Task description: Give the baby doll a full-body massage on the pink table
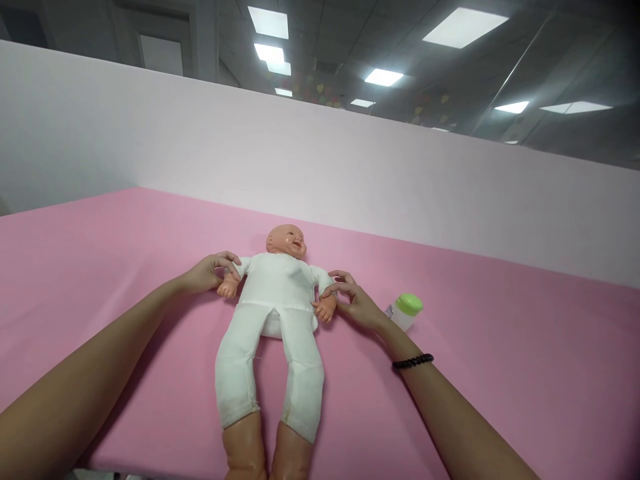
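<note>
A baby doll (277, 283) with a white cloth body and plastic head, hands and legs lies on its back on the pink surface. Its head is at the far side, its legs toward me. My left hand (209, 272) has its fingers curled round the doll's arm on the left, just above the plastic hand. On the other side my right hand (354, 299) grips the doll's other arm near the wrist, fingers over the sleeve. A bottle (406, 311) with a lime-green cap lies tilted beside my right wrist, partly hidden behind it.
The pink padded table (475, 320) spreads to both sides and ends at a near edge below. A white partition (320, 160) rises along its far side. Dark glass above it shows ceiling light panels. A black beaded bracelet (413, 362) circles my right wrist.
</note>
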`<state>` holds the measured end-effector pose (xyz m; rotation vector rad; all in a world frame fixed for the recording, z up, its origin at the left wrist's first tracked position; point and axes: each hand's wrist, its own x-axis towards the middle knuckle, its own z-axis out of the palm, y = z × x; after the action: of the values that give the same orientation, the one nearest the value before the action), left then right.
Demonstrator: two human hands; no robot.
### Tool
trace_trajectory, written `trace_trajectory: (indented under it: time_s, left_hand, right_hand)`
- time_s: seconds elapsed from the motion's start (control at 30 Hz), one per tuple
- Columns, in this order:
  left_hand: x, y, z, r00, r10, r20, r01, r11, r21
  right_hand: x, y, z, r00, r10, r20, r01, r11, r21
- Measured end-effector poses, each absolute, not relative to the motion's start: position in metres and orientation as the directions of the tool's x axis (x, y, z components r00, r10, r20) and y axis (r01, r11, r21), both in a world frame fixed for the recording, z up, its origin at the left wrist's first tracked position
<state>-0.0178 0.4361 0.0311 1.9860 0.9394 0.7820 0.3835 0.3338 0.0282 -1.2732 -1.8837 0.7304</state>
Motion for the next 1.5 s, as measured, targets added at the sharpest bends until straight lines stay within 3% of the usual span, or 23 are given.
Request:
trace_trajectory:
  time_s: [0.1,0.33,0.67,0.9,1.03,1.2,1.33,1.5]
  left_hand:
    - [-0.016,0.435,0.034,0.590,0.776,0.224,0.369,-0.506,0.780]
    - [-0.011,0.432,0.038,0.639,0.721,0.269,0.397,-0.608,0.687]
    - [-0.011,0.429,0.038,0.627,0.749,0.216,0.373,-0.531,0.761]
    - [-0.014,0.430,0.036,0.642,0.741,0.197,0.373,-0.526,0.764]
    - [-0.017,0.427,0.040,0.660,0.729,0.183,0.383,-0.536,0.752]
    - [-0.020,0.424,0.046,0.654,0.733,0.187,0.394,-0.542,0.743]
    - [-0.020,0.427,0.043,0.647,0.730,0.219,0.418,-0.581,0.698]
    - [-0.022,0.426,0.046,0.680,0.676,0.284,0.416,-0.674,0.610]
  right_hand:
    - [0.381,0.330,0.030,-0.252,0.916,0.312,0.611,0.400,-0.683]
    - [0.380,0.323,0.030,-0.436,0.853,0.286,0.727,0.522,-0.447]
    - [0.377,0.316,0.049,-0.611,0.721,0.326,0.736,0.669,-0.100]
    - [0.365,0.312,0.055,-0.644,0.709,0.287,0.743,0.669,0.014]
    - [0.374,0.315,0.048,-0.616,0.738,0.274,0.741,0.661,-0.114]
    - [0.385,0.317,0.051,-0.478,0.834,0.277,0.681,0.551,-0.483]
    - [0.383,0.316,0.060,-0.325,0.904,0.278,0.536,0.418,-0.733]
    - [0.371,0.316,0.057,-0.055,0.950,0.307,0.360,0.306,-0.881]
